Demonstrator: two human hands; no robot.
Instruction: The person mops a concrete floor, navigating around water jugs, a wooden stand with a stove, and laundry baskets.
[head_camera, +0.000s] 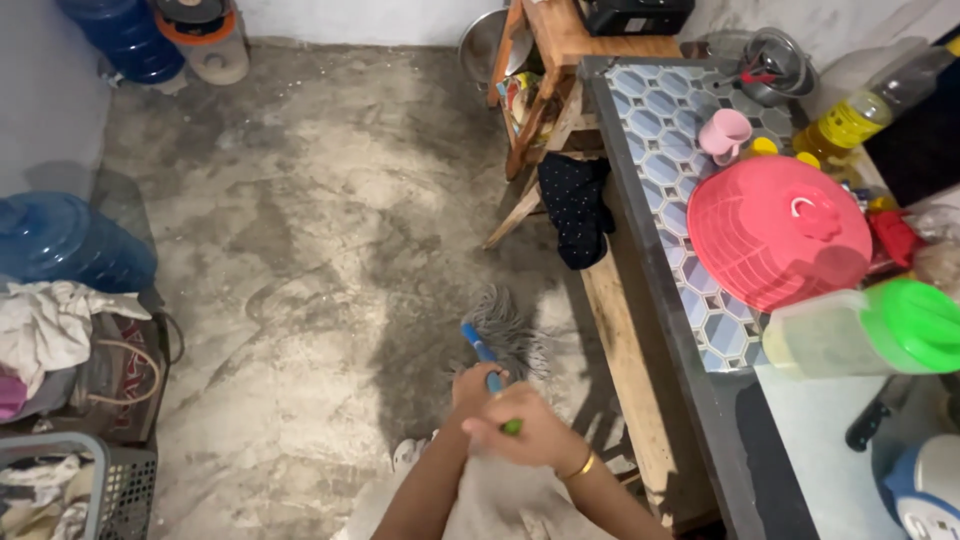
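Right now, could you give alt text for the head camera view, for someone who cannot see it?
Both hands, left hand and right hand, grip a blue mop handle; its grey mop head rests on a concrete floor. A tiled counter on the right holds a pink lid.

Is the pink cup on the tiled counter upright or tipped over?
Tipped: the pink cup lies on its side on the counter, mouth facing sideways.

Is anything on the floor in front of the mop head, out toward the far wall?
Nothing visible: the floor ahead of the mop head is bare. The blue water jugs sit off at the left edge.
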